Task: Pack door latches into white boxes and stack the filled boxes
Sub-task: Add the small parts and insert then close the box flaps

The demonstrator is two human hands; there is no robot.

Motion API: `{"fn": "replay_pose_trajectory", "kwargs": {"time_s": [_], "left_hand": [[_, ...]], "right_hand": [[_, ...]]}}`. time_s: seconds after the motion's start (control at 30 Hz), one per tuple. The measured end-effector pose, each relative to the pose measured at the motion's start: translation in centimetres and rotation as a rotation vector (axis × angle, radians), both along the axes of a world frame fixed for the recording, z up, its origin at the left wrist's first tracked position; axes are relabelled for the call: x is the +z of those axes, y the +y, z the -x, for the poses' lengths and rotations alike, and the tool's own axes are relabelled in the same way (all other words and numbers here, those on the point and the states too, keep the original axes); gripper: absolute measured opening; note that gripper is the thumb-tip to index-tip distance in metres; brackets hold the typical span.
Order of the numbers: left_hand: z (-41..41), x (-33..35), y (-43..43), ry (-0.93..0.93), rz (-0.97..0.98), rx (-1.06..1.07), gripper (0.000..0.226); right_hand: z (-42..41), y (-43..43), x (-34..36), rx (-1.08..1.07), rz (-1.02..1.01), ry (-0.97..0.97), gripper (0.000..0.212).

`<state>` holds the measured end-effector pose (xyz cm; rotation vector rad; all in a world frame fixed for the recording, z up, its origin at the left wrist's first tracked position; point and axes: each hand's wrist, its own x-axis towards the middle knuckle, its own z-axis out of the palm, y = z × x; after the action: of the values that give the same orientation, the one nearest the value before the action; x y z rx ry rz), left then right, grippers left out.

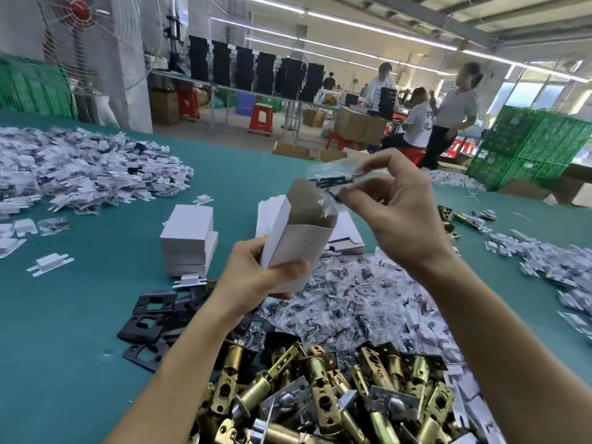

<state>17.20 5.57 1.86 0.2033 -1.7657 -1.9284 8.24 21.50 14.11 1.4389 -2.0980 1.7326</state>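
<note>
My left hand (256, 277) grips an open white box (298, 238), held upright above the table with its flap up. My right hand (394, 206) pinches a small clear bag of black screws (333, 179) right at the box's open mouth. A heap of brass door latches (320, 389) lies at the near edge under my arms. Behind them spreads a pile of bagged screws (352, 299). A stack of closed white boxes (189, 241) stands on the green table (64, 331) left of my hands. Flat unfolded boxes (272, 209) sit just behind the held box.
Black strike plates (150, 318) lie left of the latches. Heaps of white plastic parts (80, 174) fill the far left, and more of these white parts (560, 270) lie at the right. Green crates (528, 145) and several people (448, 113) are beyond the table.
</note>
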Motion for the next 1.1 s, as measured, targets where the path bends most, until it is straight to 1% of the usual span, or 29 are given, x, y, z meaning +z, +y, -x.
{"fn": "replay_pose_trajectory", "kwargs": {"time_s": [0.1,0.13,0.17,0.27,0.33,0.4,0.5,0.6,0.77,0.83,0.97,1.03,1.1], "left_hand": [[0.0,0.2,0.4,0.019,-0.004,-0.038,0.03],[0.0,0.3,0.6,0.023,-0.009,-0.047,0.029],[0.0,0.4,0.7,0.027,-0.022,-0.058,0.03],[0.0,0.6,1.0,0.033,-0.076,-0.081,0.035],[0.0,0.6,1.0,0.034,-0.08,-0.094,0.034],[0.0,0.7,0.9,0.036,-0.08,-0.103,0.032],[-0.1,0.7,0.9,0.044,-0.078,-0.118,0.029],[-0.3,0.7,0.9,0.057,-0.065,-0.134,0.029],[-0.2,0.8,1.0,0.06,-0.051,-0.155,0.028],[-0.3,0.8,1.0,0.057,-0.054,-0.152,0.028],[-0.3,0.8,1.0,0.055,-0.046,-0.139,0.027],[-0.2,0.8,1.1,0.06,-0.041,-0.138,0.028],[-0.3,0.8,1.1,0.054,-0.034,-0.124,0.027]], "right_hand": [[-0.3,-1.0,-0.7,0.014,-0.021,0.139,0.036],[-0.4,-1.3,-1.0,0.008,-0.032,0.194,0.038],[-0.5,-1.6,-1.4,-0.001,-0.045,0.245,0.035],[-0.4,-2.0,-2.2,-0.078,-0.081,0.372,0.014],[-0.1,-1.9,-2.4,-0.126,-0.064,0.421,0.01],[0.3,-1.7,-2.2,-0.143,-0.032,0.449,0.011],[0.7,-1.4,-2.1,-0.108,-0.022,0.399,0.02],[0.9,-1.0,-1.7,-0.055,-0.071,0.323,0.026],[0.8,-0.3,-1.3,0.06,-0.106,0.146,0.015],[0.8,-0.2,-1.0,0.062,-0.175,0.173,0.016],[0.8,0.0,0.1,-0.056,-0.426,0.424,0.013],[0.6,0.3,0.5,-0.054,-0.527,0.437,0.015],[0.1,0.4,0.9,-0.043,-0.64,0.442,0.025]]}}
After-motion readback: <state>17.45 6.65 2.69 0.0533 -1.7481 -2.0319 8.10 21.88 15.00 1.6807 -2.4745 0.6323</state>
